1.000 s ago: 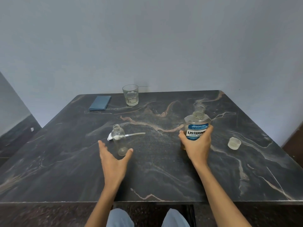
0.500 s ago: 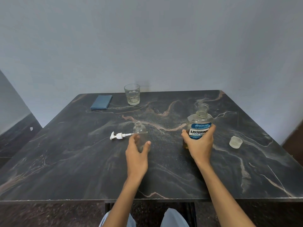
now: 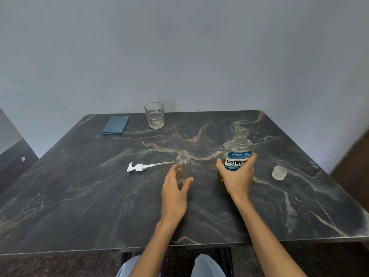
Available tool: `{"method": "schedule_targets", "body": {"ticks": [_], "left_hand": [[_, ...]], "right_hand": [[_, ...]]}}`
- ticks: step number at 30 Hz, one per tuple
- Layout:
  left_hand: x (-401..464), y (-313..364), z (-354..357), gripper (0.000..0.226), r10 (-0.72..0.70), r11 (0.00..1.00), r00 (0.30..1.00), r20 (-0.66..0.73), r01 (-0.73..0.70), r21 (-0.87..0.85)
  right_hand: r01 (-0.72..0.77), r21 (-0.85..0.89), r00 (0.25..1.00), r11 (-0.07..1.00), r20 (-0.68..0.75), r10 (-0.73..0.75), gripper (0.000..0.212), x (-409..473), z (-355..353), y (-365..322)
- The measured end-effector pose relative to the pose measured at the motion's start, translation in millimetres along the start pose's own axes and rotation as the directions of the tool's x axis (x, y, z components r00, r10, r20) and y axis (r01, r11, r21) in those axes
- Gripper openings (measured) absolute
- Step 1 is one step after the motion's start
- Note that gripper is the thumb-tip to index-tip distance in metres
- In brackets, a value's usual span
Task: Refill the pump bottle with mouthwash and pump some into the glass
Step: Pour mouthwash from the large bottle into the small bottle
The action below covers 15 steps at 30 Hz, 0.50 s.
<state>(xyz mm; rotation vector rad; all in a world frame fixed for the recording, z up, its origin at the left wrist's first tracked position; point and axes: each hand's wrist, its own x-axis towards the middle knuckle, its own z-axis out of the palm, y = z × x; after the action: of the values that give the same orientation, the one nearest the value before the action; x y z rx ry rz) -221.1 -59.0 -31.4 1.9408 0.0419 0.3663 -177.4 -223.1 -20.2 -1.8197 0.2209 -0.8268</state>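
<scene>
A small clear pump bottle (image 3: 184,164) stands upright and uncapped at the table's middle, and my left hand (image 3: 175,188) grips its lower part. Its white pump head (image 3: 137,167) with its long tube lies flat on the table to the left. My right hand (image 3: 236,176) wraps around the Listerine mouthwash bottle (image 3: 238,154), which stands open with no cap, a little amber liquid showing at its base. A clear drinking glass (image 3: 154,115) stands at the far edge of the table, apart from both hands.
The dark marble table (image 3: 79,196) ends against a grey wall. A blue folded cloth (image 3: 115,125) lies at the back left. A small translucent cap (image 3: 279,172) sits right of the mouthwash bottle. My knees show below the near edge.
My left hand took hold of the pump bottle and slid it right, toward the mouthwash bottle. The pump head stayed behind. My right hand has kept its grip.
</scene>
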Motion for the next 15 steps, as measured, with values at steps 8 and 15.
{"method": "schedule_targets", "body": {"ticks": [8,15], "left_hand": [[-2.6,1.3,0.7,0.056,0.031,0.998,1.0,-0.001,-0.031,0.05],[-1.9,0.7,-0.2,0.058,0.01,1.0,1.0,0.0,-0.01,-0.012]], "right_hand": [[-0.013,-0.031,0.999,0.999,0.044,0.014,0.066,3.3,-3.2,-13.0],[0.17,-0.134,0.97,0.976,0.195,-0.143,0.069,10.9,-13.2,-30.5]]}}
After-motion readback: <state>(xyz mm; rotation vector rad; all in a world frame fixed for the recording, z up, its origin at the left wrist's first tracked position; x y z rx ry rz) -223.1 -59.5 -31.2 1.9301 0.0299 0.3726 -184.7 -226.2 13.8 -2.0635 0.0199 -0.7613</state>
